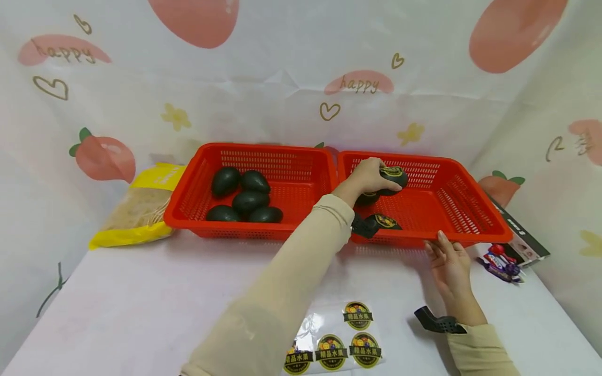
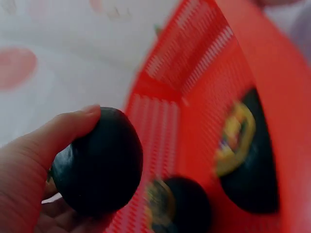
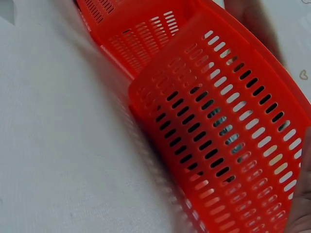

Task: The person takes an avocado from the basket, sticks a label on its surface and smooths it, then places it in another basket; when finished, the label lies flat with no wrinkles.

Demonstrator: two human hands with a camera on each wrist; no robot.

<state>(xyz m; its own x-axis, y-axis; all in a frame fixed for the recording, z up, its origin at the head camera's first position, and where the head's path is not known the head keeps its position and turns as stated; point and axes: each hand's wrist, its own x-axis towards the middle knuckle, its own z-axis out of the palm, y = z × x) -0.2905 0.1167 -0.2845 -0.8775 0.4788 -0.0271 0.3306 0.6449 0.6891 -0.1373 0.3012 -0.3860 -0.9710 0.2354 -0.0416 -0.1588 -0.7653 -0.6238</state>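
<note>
My left hand [image 1: 371, 176] reaches into the right red basket [image 1: 475, 240] and grips a dark green avocado [image 1: 394, 177] with a black-and-gold sticker. In the left wrist view, the thumb and fingers wrap round this avocado [image 2: 104, 165]. Two more stickered avocados lie in the same basket: one [image 1: 368, 199] just under the held one, another [image 1: 386, 221] by the front wall. At that basket's front rim, my right hand [image 1: 451, 266] holds the edge with its fingertips; only part of this hand [image 3: 300, 199] shows in the right wrist view.
A second red basket [image 1: 188, 225] on the left holds several avocados [image 1: 251, 201] without visible stickers. On the table lies a sticker sheet [image 1: 320, 324]. A yellow bag [image 1: 136, 209] stands far left; wrapped sweets [image 1: 500, 263] and a dark box [image 1: 522, 235] lie far right.
</note>
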